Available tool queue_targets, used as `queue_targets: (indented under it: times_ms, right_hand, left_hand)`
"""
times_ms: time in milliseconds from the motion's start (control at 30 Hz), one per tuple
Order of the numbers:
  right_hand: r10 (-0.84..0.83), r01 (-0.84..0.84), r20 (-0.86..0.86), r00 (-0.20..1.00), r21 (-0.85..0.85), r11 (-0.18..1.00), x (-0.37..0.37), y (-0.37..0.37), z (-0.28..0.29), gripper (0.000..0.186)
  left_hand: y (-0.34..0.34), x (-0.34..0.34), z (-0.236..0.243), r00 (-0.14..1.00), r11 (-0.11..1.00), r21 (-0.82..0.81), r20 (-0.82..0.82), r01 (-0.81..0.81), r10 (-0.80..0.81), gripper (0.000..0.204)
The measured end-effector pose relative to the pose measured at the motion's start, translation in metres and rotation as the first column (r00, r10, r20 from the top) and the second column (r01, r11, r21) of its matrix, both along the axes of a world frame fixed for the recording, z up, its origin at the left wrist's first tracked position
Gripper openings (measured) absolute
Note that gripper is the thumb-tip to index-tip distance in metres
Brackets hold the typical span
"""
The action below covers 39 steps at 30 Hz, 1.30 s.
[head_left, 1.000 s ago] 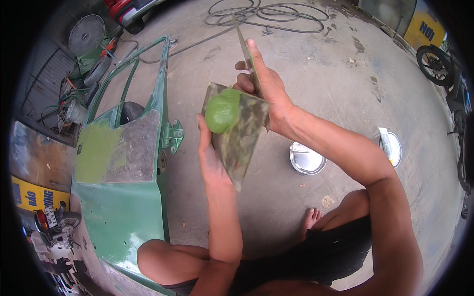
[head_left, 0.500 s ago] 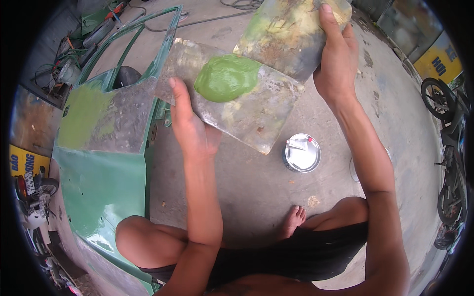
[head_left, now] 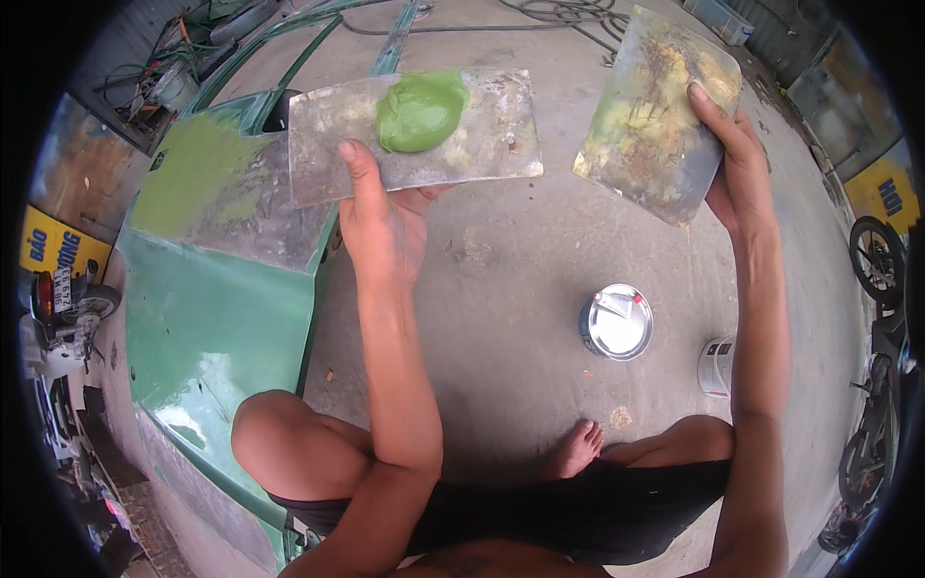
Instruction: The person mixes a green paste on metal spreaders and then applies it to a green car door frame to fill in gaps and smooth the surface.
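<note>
My left hand (head_left: 381, 217) is closed round the lower left edge of a flat, stained putty board (head_left: 491, 144), thumb on top. On that board sits a thick mound of green body filler (head_left: 420, 111). Held up to the right, a second flat plate, a putty spreader (head_left: 655, 116) smeared with yellow and brown, is gripped by my right hand (head_left: 737, 159) along its right edge. The two plates are apart. Left of me lies a green car door (head_left: 222, 318), its upper panel coated with a patch of green filler (head_left: 193, 178) beside bare grey.
On the concrete floor ahead stands a tin (head_left: 617, 332) with a small tube (head_left: 614, 304) on its lid. Another can (head_left: 715, 366) is beside my right forearm. A hose (head_left: 568, 14) lies coiled at the far side. Motorbikes (head_left: 875, 260) line the right edge.
The spreader has moved right, away from the putty board, so the two no longer overlap. The board has turned more level. The view has shifted, and more of the second can shows.
</note>
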State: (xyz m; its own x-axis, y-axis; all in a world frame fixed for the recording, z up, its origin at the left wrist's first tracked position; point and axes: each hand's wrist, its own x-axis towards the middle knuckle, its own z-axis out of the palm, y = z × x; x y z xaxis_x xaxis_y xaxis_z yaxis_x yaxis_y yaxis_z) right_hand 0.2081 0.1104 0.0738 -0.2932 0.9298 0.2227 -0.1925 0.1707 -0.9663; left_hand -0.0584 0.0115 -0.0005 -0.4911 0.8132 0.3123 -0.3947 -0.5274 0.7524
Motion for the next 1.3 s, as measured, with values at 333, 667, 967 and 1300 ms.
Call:
queue_targets:
  times_ms: [333,667,967,1300]
  right_hand:
    - [0.139,-0.612,-0.604,0.784,-0.720,0.327,-0.091,-0.031,0.015,0.040]
    - [0.146,-0.343,-0.311,0.939,-0.880,0.329,-0.122,0.009,0.121,0.035]
    - [0.213,-0.469,-0.418,0.883,-0.804,0.367,-0.175,0.022,0.171,0.049]
    - [0.554,-0.166,0.110,0.825,-0.890,0.424,-0.428,-0.002,0.057,0.055]
  left_hand:
    - [-0.003,0.004,-0.006,0.592,0.843,0.119,-0.661,-0.525,0.462,0.050]
    - [-0.065,-0.014,0.189,0.401,0.880,-0.155,-0.915,-0.449,0.044,0.043]
    - [-0.196,-0.132,0.259,0.991,0.460,-0.879,-0.098,-0.127,0.086,0.050]
    - [-0.288,-0.274,0.246,0.565,0.751,-0.660,0.622,0.005,0.542,0.072]
